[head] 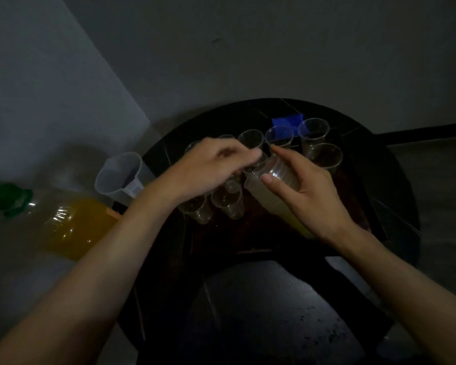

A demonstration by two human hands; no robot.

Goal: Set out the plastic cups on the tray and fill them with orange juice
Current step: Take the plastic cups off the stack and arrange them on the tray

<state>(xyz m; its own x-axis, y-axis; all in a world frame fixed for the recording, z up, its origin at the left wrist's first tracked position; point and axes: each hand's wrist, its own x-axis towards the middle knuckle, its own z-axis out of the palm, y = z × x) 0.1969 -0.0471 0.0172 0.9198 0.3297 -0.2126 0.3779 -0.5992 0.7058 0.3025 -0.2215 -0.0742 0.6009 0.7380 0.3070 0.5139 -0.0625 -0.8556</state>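
The right hand (308,192) grips a tilted stack of clear ribbed plastic cups (275,177) above the dark rectangular tray (263,234), and the left hand (211,164) pinches the rim at the stack's open end with curled fingers. Separate clear plastic cups (313,134) stand upright on the tray, and a large clear bottle of orange juice (75,225) is off to the left.

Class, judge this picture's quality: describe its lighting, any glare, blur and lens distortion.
Head view: dim and underexposed, the tray almost black; small glints on the juice bottle; the left hand slightly smeared at the stack of cups held by the right hand; the wide-angle lens bows the table edge.
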